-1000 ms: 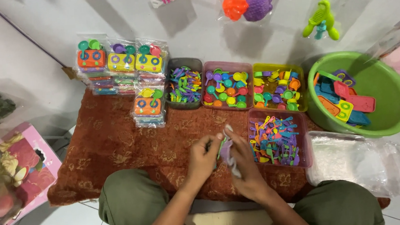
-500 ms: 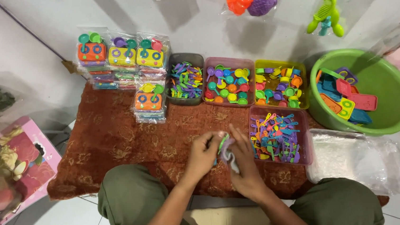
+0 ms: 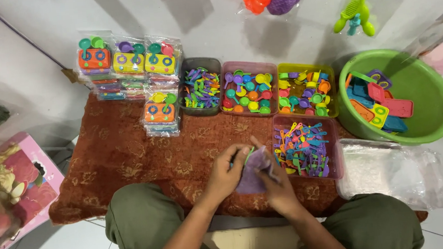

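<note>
Assembly step in hand: your left hand point(image 3: 225, 174) and right hand point(image 3: 278, 186) both pinch a purple toy piece point(image 3: 254, 169) over the rug point(image 3: 124, 158). Next move likely needs a utensil from the adjacent pink tray point(image 3: 334, 147).

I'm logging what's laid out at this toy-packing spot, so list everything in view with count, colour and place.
rug: one, rust-red patterned, on the floor under the trays
packed toy sets: several stacks, orange and yellow, far left of the rug
grey tray: one, mixed utensils, beside the stacks
pink tray: one, small pans, middle of the back row
yellow tray: one, small pots, right of the back row
near pink tray: one, mixed utensils, right of the hands
green basin: one, flat toy pieces, far right
clear bags: a pile, near right
purple piece: one, between both hands
left hand: on the purple piece
right hand: on the purple piece
</note>
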